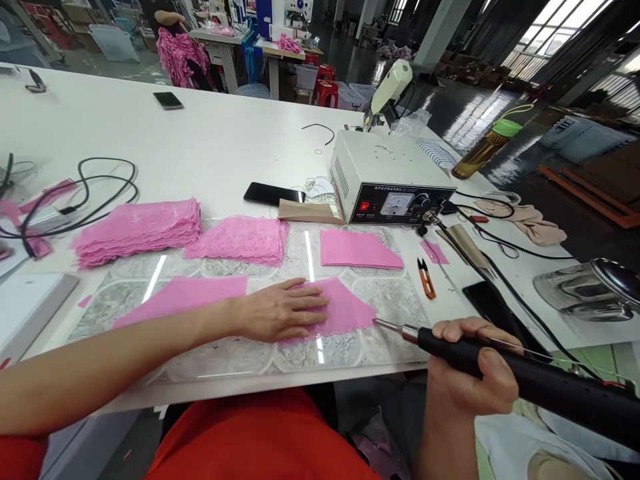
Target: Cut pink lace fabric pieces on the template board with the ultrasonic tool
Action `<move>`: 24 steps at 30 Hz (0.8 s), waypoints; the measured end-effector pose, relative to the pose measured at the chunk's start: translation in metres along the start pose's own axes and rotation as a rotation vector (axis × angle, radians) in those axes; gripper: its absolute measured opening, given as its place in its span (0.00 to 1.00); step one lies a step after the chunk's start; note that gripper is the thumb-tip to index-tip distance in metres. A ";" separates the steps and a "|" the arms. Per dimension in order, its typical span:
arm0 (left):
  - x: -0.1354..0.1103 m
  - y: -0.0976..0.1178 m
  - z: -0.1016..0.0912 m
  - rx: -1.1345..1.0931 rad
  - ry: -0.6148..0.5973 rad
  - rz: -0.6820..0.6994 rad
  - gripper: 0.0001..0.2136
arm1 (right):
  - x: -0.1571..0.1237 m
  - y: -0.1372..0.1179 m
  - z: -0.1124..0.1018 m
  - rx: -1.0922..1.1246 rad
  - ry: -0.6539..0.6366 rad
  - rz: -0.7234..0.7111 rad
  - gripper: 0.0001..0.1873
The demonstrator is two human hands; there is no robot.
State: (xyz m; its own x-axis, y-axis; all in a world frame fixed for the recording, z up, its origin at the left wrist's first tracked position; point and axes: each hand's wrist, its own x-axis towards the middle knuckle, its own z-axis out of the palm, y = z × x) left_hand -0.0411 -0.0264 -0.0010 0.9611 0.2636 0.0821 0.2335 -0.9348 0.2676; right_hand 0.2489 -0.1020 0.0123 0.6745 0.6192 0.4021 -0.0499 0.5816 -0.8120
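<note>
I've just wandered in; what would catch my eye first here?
Probably the long black pen-like tool in the right hand, its metal tip at the edge of a bright-pink fabric piece under the left hand. Beyond, a thick lacy pink fabric stack sits left of a boxy white metal unit.

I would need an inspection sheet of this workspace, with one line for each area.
Surface: white table, marble-patterned mat at front.
Job's things: pink cloth piece; pink stacks behind; white meter box.
Clutter: orange snips, dark phones, green-capped bottle.
Hands: left hand flat on the pink cloth piece; right hand grips a black tool, its metal tip at the piece's right corner.
Cables: black cable looped at left; others right of the meter box.
Surroundings: red stools, machines and another person beyond the table.
</note>
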 end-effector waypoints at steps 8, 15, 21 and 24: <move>-0.011 0.005 0.009 0.052 0.065 -0.038 0.19 | 0.000 0.001 -0.003 0.011 0.074 0.059 0.09; 0.007 0.008 0.012 0.058 0.116 -0.001 0.18 | -0.002 0.002 -0.005 0.010 0.079 0.043 0.11; 0.026 0.005 0.018 0.070 0.069 -0.025 0.21 | -0.002 0.001 -0.002 -0.005 0.118 0.046 0.11; 0.026 0.005 0.020 0.065 0.059 -0.039 0.21 | -0.001 0.001 -0.003 0.007 0.105 0.046 0.11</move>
State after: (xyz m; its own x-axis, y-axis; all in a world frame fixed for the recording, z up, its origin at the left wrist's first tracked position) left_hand -0.0125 -0.0291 -0.0163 0.9413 0.3115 0.1300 0.2812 -0.9367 0.2087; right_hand 0.2503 -0.1040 0.0096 0.7446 0.5871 0.3177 -0.0873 0.5575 -0.8255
